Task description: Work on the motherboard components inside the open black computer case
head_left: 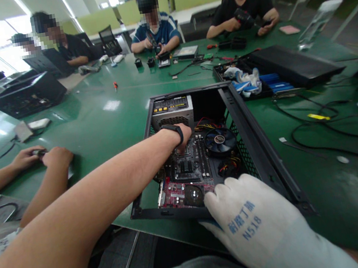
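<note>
A black open computer case [258, 139] lies in front of me on the green table. My left hand [184, 136], bare with a black band at the wrist, reaches down inside it over the motherboard [186, 167]. Its fingers are mostly hidden behind the hand. My right hand [246, 214], in a white glove with blue print, grips the near edge of the case. Beside my left hand sits the power supply [172, 105]. A cooling fan [220, 140] is to its right, and a red graphics card [177, 194] lies closer to me.
At left, a co-worker's hands [47, 157] hold a small object. Across the table [92, 102], several people work with drills and parts. Another black case [26, 94] stands at far left. A black tray with blue-white gloves [245, 80], loose cables [305, 136] and a clear bottle [318, 23] are at right.
</note>
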`<control>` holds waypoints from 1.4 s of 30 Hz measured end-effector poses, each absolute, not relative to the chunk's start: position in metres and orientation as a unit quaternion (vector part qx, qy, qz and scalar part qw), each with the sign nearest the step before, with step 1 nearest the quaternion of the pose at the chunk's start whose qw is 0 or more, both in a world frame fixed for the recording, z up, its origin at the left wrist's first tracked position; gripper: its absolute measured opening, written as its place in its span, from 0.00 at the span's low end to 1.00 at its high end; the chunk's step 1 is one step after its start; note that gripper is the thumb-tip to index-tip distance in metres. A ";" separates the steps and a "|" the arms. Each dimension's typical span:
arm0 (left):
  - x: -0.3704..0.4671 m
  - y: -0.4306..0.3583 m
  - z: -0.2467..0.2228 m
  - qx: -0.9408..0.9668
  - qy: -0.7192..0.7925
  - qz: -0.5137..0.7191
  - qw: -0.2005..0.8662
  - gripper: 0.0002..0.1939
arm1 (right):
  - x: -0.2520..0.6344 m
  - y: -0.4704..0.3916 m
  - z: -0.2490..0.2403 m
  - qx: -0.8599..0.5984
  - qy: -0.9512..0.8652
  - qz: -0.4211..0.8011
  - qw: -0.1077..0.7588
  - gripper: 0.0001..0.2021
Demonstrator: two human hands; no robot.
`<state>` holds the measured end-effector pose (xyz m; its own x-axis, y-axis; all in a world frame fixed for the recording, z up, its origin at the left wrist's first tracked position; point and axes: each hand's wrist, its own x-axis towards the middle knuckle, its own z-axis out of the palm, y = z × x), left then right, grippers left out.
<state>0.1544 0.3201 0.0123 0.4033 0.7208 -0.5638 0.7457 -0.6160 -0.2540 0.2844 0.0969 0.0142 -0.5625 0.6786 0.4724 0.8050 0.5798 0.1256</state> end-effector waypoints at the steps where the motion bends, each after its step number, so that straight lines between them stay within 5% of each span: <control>1: 0.155 0.320 0.013 0.839 0.438 -0.324 0.018 0.25 | 0.284 0.097 0.015 -0.429 -0.869 -0.162 0.187 0.14; 28: 0.153 0.324 0.003 0.838 0.444 -0.316 0.021 0.31 | 0.288 0.095 0.005 -0.408 -0.869 -0.198 0.200 0.19; 42: 0.151 0.325 0.001 0.836 0.445 -0.320 0.030 0.23 | 0.285 0.099 0.015 -0.416 -0.873 -0.180 0.181 0.14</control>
